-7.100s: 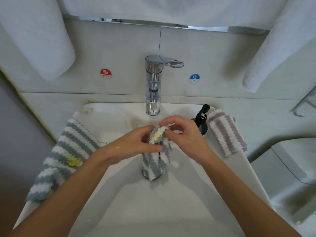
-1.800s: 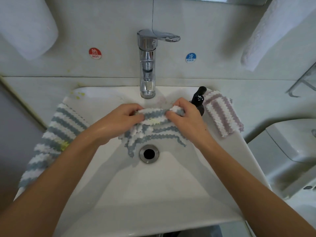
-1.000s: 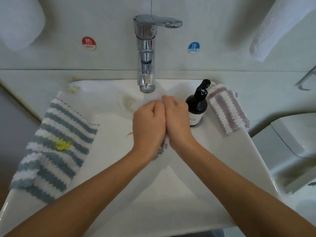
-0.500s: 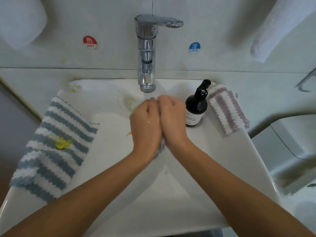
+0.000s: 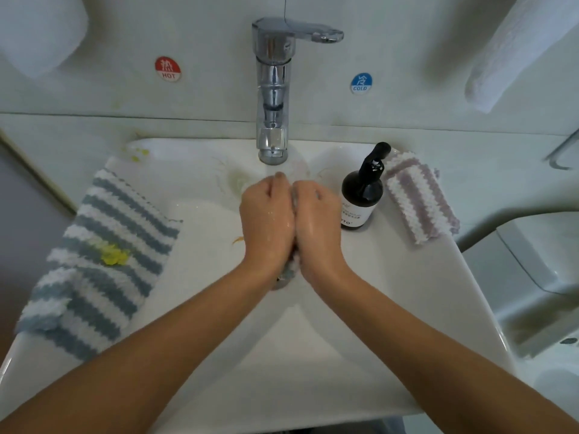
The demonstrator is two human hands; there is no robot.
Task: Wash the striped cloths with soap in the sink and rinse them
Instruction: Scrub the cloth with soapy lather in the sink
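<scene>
My left hand [image 5: 268, 219] and my right hand [image 5: 315, 220] are pressed side by side over the middle of the white sink [image 5: 407, 302], both wet. Between them they grip a bunched blue-and-white striped cloth [image 5: 289, 269]; only a small tuft shows below the palms and a sliver between the thumbs. A second blue-and-white striped cloth [image 5: 100, 264] with a yellow stain lies over the sink's left rim. A purple-and-white striped cloth [image 5: 418, 197] lies on the right rim. A dark soap pump bottle [image 5: 362, 195] stands just right of my right hand.
The chrome faucet [image 5: 272, 89] rises behind my hands, its lever pointing right; no running water is visible. Hot and cold stickers sit on the wall. White towels [image 5: 520, 48] hang at the upper corners. Yellow specks [image 5: 136, 153] mark the back left rim. A toilet [image 5: 539, 277] stands right.
The cloth was spread between both hands over the drain; it is now bunched tight between my palms. In the last half second my hands barely shifted.
</scene>
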